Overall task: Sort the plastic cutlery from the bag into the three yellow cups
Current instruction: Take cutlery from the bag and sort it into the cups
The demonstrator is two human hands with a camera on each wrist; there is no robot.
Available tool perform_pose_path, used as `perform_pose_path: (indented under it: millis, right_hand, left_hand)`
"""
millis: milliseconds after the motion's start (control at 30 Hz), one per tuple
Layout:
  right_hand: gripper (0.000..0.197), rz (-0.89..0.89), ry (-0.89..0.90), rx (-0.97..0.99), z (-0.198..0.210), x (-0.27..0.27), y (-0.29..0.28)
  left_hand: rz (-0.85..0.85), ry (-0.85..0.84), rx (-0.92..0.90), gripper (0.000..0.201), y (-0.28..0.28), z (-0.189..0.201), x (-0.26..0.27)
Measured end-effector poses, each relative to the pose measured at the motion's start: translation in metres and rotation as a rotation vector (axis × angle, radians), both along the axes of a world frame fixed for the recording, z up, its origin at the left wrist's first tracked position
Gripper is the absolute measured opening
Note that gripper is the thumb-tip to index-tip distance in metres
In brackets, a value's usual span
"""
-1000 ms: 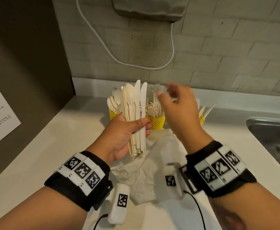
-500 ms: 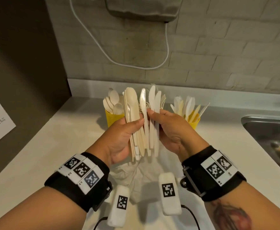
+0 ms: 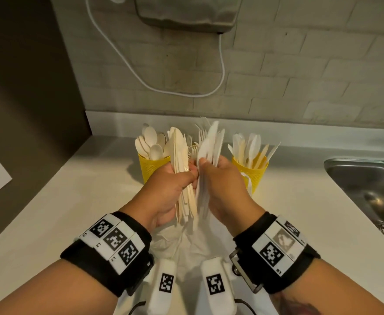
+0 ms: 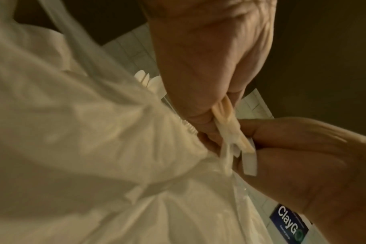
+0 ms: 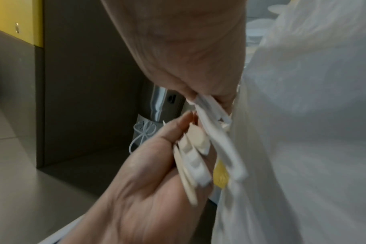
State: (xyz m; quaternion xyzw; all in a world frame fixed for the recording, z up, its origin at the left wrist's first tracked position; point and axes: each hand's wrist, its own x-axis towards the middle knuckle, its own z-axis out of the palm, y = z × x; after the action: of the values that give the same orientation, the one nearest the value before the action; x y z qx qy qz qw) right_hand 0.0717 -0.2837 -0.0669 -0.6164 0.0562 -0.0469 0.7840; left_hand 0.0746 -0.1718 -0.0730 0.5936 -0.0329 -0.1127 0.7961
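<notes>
One "ClayG…" label [image 4: 289, 223]; rest cropped

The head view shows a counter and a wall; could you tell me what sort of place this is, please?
Probably a kitchenette or pantry corner: a stainless steel sink set into a pale countertop, a tiled wall behind, and yellow cups holding cutlery.

Two hands [image 4: 209, 54] pinching cutlery handles [image 4: 230, 132] between curled fingers [image 4: 282, 130]. White bag [image 4: 83, 140] filling the left. Blue label [image 4: 288, 222] at lower right.
</notes>
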Motion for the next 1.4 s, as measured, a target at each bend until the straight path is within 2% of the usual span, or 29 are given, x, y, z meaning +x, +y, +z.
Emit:
perform_pose_path:
  millis: [67,167,233,367,567,633,767,833,933,1033,1100,1167,1233,1400]
  right_hand:
    - [0.017,-0.042,-0.005,0.137,0.015,0.001,-0.006]
    - [0.018,-0.197,-0.101,0.283,0.034,0.009,-0.019]
    - [0.01,-0.226,-0.137,0.316,0.039,0.014,-0.023]
    - [0.019,-0.026,-0.031,0.14,0.033,0.004,-0.016]
    - [0.013,0.282,0.121,-0.074,0.032,0.003,-0.029]
    - [0.01,0.337,0.112,-0.121,0.032,0.006,-0.035]
    - [0.02,0.341,0.085,-0.129,0.032,0.009,-0.042]
    - [0.007,0.297,0.075,-0.114,0.032,0.007,-0.041]
    - [0.012,0.128,0.038,-0.048,0.031,0.009,-0.036]
    - [0.015,-0.162,-0.11,0.18,0.041,0.019,-0.048]
    - [0.022,-0.391,-0.278,0.238,0.054,0.026,-0.072]
    - [0.024,-0.575,-0.41,0.184,0.061,0.035,-0.098]
    - [0.021,-0.662,-0.452,0.102,0.057,0.046,-0.117]
    - [0.016,-0.606,-0.381,-0.23,0.021,0.069,-0.122]
  left_hand:
    - [-0.023,0.028,-0.037,0.012,0.002,0.003,0.0]
    - [-0.09,0.097,-0.068,0.005,0.004,0.004,-0.003]
    - [-0.147,0.131,-0.069,0.012,0.004,0.003,-0.006]
    - [-0.201,0.091,-0.067,0.03,0.005,0.009,-0.005]
    - [-0.242,0.09,0.013,0.028,0.013,0.011,-0.009]
    - [-0.255,0.076,0.012,0.033,0.013,0.01,-0.012]
    - [-0.256,0.046,-0.016,0.034,0.011,0.012,-0.014]
    - [-0.22,0.032,-0.027,0.031,0.008,0.013,-0.013]
    - [-0.122,0.02,-0.037,0.013,0.002,0.013,-0.011]
    - [-0.056,0.032,-0.042,0.007,0.002,0.009,-0.007]
    - [-0.01,0.038,-0.038,0.011,0.007,0.005,-0.004]
    - [0.036,0.054,-0.043,0.014,0.011,0.002,-0.002]
    - [0.053,0.063,-0.045,0.014,0.013,0.0,-0.002]
    - [0.011,0.041,0.013,0.012,0.006,0.001,-0.003]
